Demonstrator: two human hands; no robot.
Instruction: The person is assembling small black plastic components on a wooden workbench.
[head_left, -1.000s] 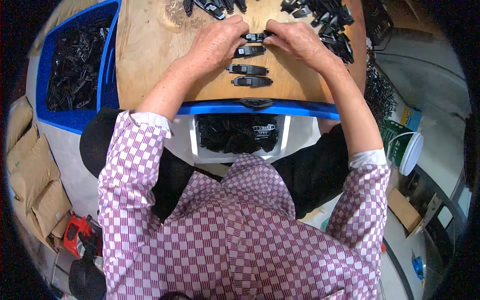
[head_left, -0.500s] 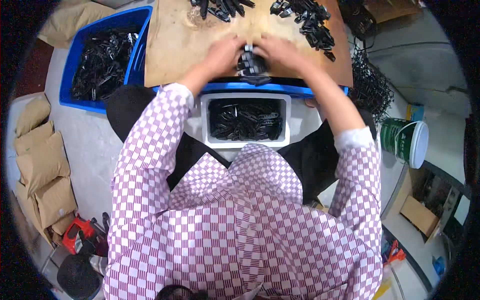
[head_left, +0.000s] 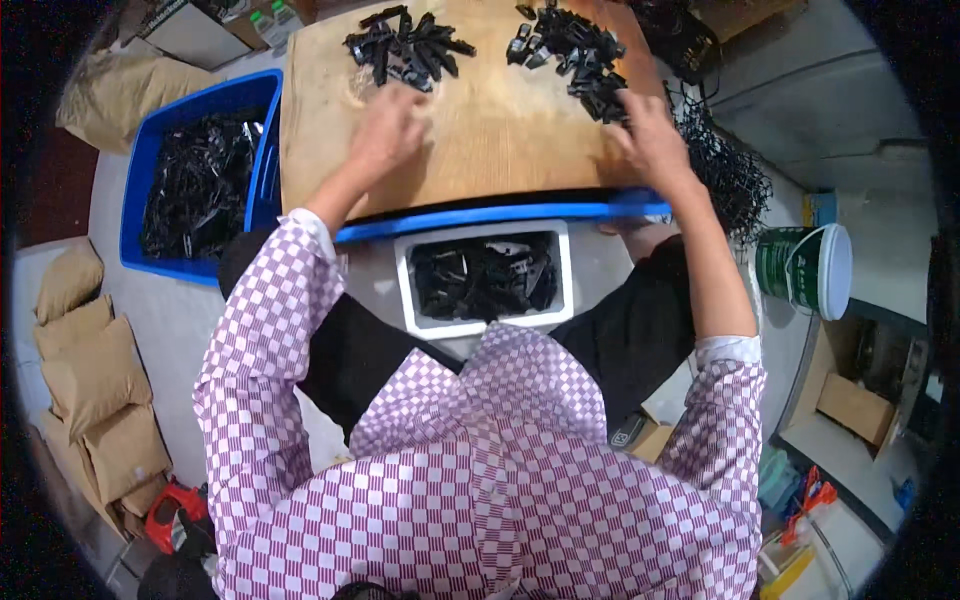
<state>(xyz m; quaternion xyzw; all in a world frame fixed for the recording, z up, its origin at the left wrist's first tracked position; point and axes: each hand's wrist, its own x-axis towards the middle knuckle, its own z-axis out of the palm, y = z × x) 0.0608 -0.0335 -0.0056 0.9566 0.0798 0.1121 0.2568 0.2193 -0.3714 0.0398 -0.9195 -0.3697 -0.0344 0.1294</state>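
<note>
Fingers of left hand (head_left: 388, 128) curled beside left clip pile (head_left: 405, 48); right hand (head_left: 650, 135) fingers at right clip pile (head_left: 575, 45), grip unclear.

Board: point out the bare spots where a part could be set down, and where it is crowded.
The board is bare across its middle and near edge, between the left hand and the right hand. A narrow bare strip also runs between the left pile and the right pile. The far edge is crowded with both piles. The white bin below is full of black parts.
</note>
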